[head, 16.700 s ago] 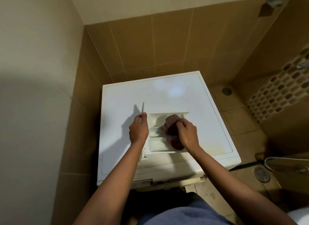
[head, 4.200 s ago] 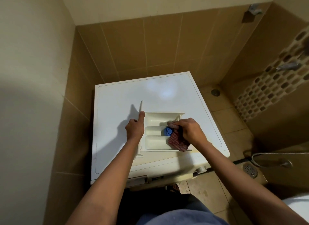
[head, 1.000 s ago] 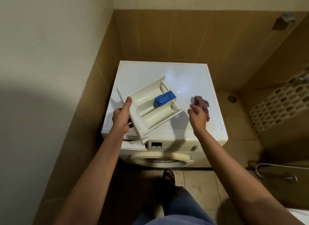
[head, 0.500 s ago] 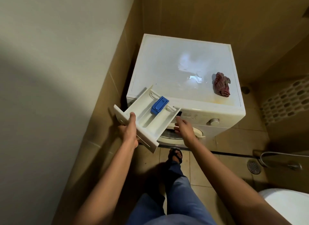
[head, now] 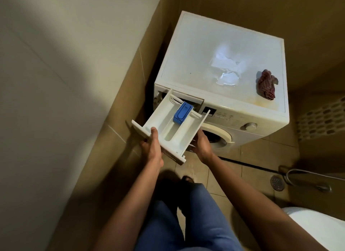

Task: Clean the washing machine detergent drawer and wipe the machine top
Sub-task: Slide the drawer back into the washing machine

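Observation:
The white detergent drawer (head: 164,127) with a blue insert (head: 182,112) sticks out of its slot at the top left of the white washing machine's front (head: 240,120), its back end inside the opening. My left hand (head: 152,148) grips the drawer's front panel, thumb on the inner edge. My right hand (head: 202,145) holds the drawer's right side from below. A crumpled dark red cloth (head: 267,84) lies on the machine top (head: 196,50) near its right edge, away from both hands.
A beige wall with a tiled lower band (head: 119,131) runs close along the machine's left side. On the floor to the right are a drain (head: 277,182) and a metal hose (head: 306,178). A white toilet (head: 315,228) is at the bottom right. My legs stand below.
The cloth was set down on the machine top and the drawer came off the top to the front slot. In the last half second its back end went further into the opening.

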Demonstrator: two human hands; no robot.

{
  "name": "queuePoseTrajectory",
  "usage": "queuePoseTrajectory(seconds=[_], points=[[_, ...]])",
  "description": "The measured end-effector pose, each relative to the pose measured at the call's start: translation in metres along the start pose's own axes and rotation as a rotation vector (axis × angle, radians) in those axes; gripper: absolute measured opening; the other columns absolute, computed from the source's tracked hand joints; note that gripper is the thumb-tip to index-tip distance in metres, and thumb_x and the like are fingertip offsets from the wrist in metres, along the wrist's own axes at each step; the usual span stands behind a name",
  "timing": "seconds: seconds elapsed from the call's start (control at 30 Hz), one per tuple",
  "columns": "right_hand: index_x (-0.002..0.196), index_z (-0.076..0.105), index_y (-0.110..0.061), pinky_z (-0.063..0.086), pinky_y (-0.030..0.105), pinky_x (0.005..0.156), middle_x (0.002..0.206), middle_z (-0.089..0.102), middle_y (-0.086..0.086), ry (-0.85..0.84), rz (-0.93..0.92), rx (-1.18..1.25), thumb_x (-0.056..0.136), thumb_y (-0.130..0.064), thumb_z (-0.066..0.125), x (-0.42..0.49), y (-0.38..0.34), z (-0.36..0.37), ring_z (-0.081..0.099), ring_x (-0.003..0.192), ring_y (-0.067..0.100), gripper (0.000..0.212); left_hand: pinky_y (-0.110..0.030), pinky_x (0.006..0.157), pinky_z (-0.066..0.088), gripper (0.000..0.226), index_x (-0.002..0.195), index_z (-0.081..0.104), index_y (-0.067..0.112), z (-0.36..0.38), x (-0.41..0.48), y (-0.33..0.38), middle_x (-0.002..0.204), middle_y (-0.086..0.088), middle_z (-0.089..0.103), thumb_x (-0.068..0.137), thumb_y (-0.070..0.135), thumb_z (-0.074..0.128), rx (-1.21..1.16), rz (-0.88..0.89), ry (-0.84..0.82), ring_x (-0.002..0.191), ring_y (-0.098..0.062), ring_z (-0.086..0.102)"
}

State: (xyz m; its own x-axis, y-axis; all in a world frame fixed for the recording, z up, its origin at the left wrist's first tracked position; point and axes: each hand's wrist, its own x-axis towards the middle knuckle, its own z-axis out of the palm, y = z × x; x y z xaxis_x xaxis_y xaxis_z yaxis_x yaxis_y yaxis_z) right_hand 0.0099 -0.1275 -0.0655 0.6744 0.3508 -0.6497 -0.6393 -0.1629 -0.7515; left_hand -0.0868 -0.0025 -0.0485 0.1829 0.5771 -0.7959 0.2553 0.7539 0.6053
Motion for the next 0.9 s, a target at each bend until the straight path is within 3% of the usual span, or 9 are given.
queuePoseTrajectory(seconds=[0.2,0.3,0.43,0.6,0.73,0.9], points=[[0.128,0.051,-0.017,0.053,0.044,0.087,0.118,0.06,0.01,0.019,0.002,-0.024,0.101,-0.049,0.028,0.014,0.014,0.003,0.06,0.107,0.029,0.047,-0.043,0.088,0.056,0.06,0.127,0.048,0.013,0.003,0.006,-0.016,0.109,-0.004,0.063,0.084,0.048,0.069,-0.053,0.03,0.057,0.087,-0.017,0.063],[0.127,0.05,-0.015,0.053,0.043,0.09,0.119,0.06,0.009,0.079,-0.035,-0.104,0.1,-0.05,0.029,0.025,0.019,-0.003,0.06,0.108,0.027,0.049,-0.038,0.08,0.058,0.058,0.125,0.048,0.015,0.006,0.013,-0.022,0.112,-0.006,0.065,0.083,0.049,0.069,-0.057,0.045,0.071,0.091,-0.02,0.066],[0.124,0.05,-0.008,0.047,0.028,0.086,0.118,0.059,0.008,0.293,-0.419,-0.483,0.103,-0.037,0.034,0.036,0.005,-0.021,0.056,0.106,0.022,0.039,-0.028,0.066,0.052,0.06,0.128,0.047,0.016,0.011,0.022,-0.029,0.11,-0.003,0.064,0.083,0.051,0.068,-0.045,0.06,0.091,0.086,-0.015,0.063],[0.125,0.051,-0.006,0.039,0.033,0.098,0.122,0.053,0.012,0.42,-0.802,-0.9,0.096,-0.019,0.042,0.076,-0.036,-0.052,0.048,0.113,0.024,0.033,-0.031,0.069,0.054,0.064,0.125,0.053,0.014,0.02,0.034,-0.042,0.11,-0.003,0.066,0.08,0.056,0.069,-0.082,0.041,0.12,0.089,-0.019,0.064],[0.128,0.047,-0.005,0.035,0.033,0.103,0.132,0.043,0.016,0.508,-0.914,-1.115,0.087,-0.004,0.044,0.103,-0.062,-0.071,0.039,0.122,0.029,0.041,-0.036,0.077,0.058,0.063,0.119,0.053,0.012,0.026,0.041,-0.049,0.108,-0.003,0.064,0.078,0.057,0.07,-0.128,0.031,0.129,0.088,-0.021,0.063],[0.137,0.041,-0.003,0.026,0.043,0.111,0.146,0.037,0.019,0.47,-0.905,-1.487,0.096,-0.026,0.037,0.123,-0.079,-0.086,0.032,0.137,0.034,0.047,-0.033,0.072,0.055,0.063,0.122,0.052,0.012,0.028,0.047,-0.053,0.11,-0.003,0.063,0.08,0.055,0.07,-0.177,0.016,0.1,0.084,-0.016,0.061]])
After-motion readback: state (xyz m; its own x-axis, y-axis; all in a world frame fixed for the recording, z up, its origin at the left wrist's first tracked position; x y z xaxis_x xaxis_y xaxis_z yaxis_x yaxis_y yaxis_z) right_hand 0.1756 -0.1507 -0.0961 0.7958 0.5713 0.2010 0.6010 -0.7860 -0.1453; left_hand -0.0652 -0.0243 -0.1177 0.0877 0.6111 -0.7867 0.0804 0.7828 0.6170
